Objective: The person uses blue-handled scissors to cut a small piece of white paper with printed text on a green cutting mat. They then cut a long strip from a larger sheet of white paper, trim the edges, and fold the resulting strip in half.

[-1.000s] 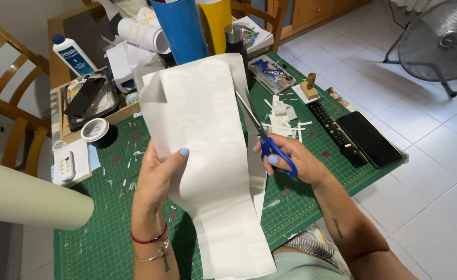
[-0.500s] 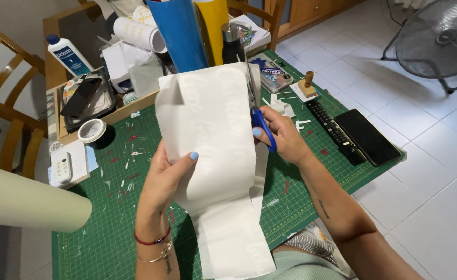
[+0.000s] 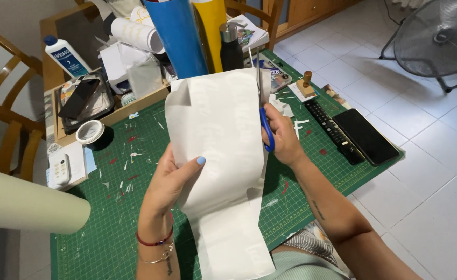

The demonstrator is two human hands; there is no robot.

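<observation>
My left hand [image 3: 172, 179] grips the left edge of a long white sheet [image 3: 215, 129], thumb on its face, holding it up over the green cutting mat [image 3: 114, 202]. My right hand [image 3: 283, 137] holds blue-handled scissors [image 3: 264, 116] at the sheet's right edge, blades pointing up and away near the sheet's top right corner. A narrow cut strip hangs along the right side below the scissors. The sheet's lower end drapes down toward my lap.
A wooden tray [image 3: 109, 111] holds a phone, rolls and a clear bag. Blue [image 3: 179, 36] and yellow [image 3: 210, 31] rolls stand behind with a dark bottle [image 3: 231, 49]. A tape roll [image 3: 90, 132], remote [image 3: 334, 132], black phone [image 3: 366, 136], paper scraps, cream roll [image 3: 26, 205], floor fan [image 3: 438, 39].
The scissors have travelled up the sheet's right edge from near its middle to near its top. My left hand has stayed gripping the left edge.
</observation>
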